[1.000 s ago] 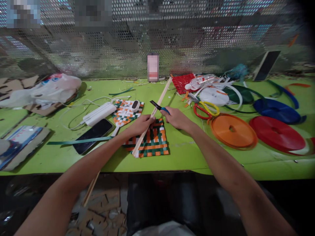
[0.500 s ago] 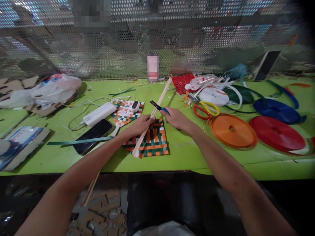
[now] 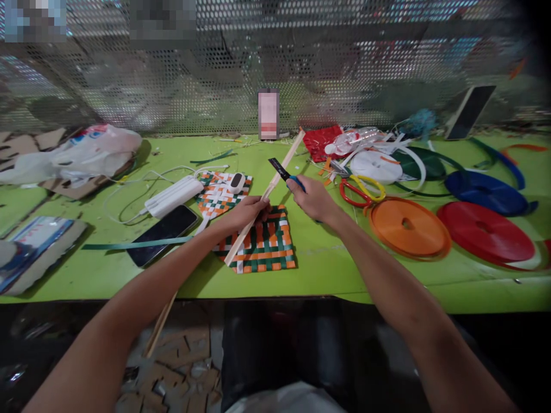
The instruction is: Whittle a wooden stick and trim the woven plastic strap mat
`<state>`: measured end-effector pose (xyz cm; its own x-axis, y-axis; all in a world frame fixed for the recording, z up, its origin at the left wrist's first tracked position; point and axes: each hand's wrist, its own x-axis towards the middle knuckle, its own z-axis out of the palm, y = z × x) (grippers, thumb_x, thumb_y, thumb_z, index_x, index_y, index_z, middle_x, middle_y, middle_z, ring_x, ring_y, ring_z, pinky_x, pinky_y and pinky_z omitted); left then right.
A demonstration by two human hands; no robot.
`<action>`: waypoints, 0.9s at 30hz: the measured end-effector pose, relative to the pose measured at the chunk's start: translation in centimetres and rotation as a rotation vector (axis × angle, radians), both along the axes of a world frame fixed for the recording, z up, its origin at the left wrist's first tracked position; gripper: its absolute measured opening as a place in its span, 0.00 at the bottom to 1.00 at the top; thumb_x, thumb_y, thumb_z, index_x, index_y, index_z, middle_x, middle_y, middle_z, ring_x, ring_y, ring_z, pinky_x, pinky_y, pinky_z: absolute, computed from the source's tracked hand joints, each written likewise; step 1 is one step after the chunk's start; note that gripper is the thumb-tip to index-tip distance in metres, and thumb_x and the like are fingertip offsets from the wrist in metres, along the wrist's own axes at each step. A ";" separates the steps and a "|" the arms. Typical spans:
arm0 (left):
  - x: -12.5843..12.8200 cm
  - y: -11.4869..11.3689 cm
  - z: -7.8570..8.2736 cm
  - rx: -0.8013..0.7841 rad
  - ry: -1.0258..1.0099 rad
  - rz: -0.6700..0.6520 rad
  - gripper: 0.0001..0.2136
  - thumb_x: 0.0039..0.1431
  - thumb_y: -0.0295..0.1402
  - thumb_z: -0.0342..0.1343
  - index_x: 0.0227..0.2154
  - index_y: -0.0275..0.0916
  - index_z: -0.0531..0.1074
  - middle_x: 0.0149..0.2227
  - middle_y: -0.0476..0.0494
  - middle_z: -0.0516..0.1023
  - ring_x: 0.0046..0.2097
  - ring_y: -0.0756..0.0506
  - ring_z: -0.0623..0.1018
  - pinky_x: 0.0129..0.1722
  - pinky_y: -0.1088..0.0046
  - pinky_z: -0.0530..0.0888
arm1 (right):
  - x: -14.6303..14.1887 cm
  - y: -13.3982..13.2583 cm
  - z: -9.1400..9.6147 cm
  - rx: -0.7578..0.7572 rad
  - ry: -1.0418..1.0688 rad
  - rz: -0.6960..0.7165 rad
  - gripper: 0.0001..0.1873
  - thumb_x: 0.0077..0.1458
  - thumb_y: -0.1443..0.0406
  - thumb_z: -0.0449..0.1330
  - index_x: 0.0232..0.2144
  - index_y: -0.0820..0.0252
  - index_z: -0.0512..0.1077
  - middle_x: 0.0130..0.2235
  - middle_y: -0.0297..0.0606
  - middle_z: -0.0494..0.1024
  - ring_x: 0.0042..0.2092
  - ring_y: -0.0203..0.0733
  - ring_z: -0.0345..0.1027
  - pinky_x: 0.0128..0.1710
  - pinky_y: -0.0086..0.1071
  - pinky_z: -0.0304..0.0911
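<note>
By the woven mat's (image 3: pixel 269 252) far edge, left fingers (image 3: pixel 260 202) pinch a slat (image 3: pixel 271 185); right fingers (image 3: pixel 297 183) grip a knife (image 3: pixel 279 170), apart from scissors (image 3: pixel 369 201).

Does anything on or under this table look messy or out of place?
Yes: cardboard scraps are strewn below the table, looking like dropped litter. On top, a green strip lies across the dark phone, as if left there loosely.

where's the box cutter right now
In the head view, the box cutter is just above center, held in the right hand, with its blade crossing over the wooden strip the left hand grips.
</note>
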<state>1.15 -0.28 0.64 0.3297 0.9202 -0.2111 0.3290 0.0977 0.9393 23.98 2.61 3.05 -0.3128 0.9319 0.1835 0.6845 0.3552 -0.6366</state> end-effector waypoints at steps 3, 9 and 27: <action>0.2 -0.1 0.2 -0.056 -0.034 0.023 0.17 0.68 0.48 0.51 0.31 0.39 0.68 0.24 0.48 0.70 0.25 0.50 0.70 0.24 0.74 0.68 | -0.1 -0.1 0.2 0.003 -0.021 -0.003 0.20 0.73 0.51 0.48 0.32 0.55 0.65 0.31 0.39 0.76 0.32 0.43 0.67 0.31 0.34 0.54; 0.2 -0.3 0.3 -0.049 -0.021 0.029 0.16 0.69 0.46 0.51 0.32 0.39 0.68 0.24 0.49 0.68 0.24 0.51 0.69 0.22 0.76 0.67 | -0.3 -0.2 0.2 -0.041 -0.120 0.034 0.19 0.73 0.55 0.50 0.30 0.55 0.66 0.34 0.42 0.77 0.33 0.45 0.67 0.33 0.35 0.55; 0.4 -0.6 0.1 0.096 0.067 0.027 0.17 0.69 0.46 0.50 0.28 0.40 0.66 0.18 0.52 0.65 0.20 0.50 0.67 0.23 0.73 0.65 | -0.5 -0.3 -0.2 -0.092 -0.167 0.024 0.20 0.73 0.53 0.49 0.32 0.56 0.68 0.33 0.43 0.77 0.34 0.46 0.68 0.33 0.35 0.55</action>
<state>1.55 -0.87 0.76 0.2922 0.9457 -0.1426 0.3894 0.0185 0.9209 23.50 2.33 2.81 -0.3538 0.9344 0.0417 0.7754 0.3180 -0.5456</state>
